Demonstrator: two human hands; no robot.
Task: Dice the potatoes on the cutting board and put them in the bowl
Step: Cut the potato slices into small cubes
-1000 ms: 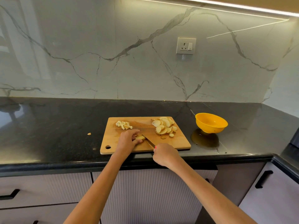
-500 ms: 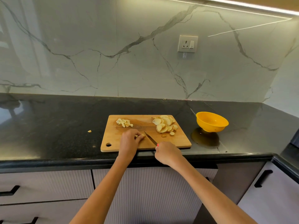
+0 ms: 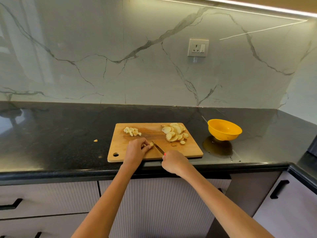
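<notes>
On the cutting board (image 3: 120, 148), the left grip (image 3: 136, 149) pinches a potato piece (image 3: 151, 143); the right grip (image 3: 173, 162) clasps the knife (image 3: 158, 148) just beside it. Bowl (image 3: 224, 129) stands beyond the board's right edge.

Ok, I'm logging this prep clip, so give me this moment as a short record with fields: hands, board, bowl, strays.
left hand: holds a potato piece on the board
right hand: grips the knife, blade at that piece
dice: small pile, board's far left
slices: uncut pile, board's far right
bowl: yellow, right of the board, no potato visible inside
stray: one bit on the counter, left of the board
</notes>
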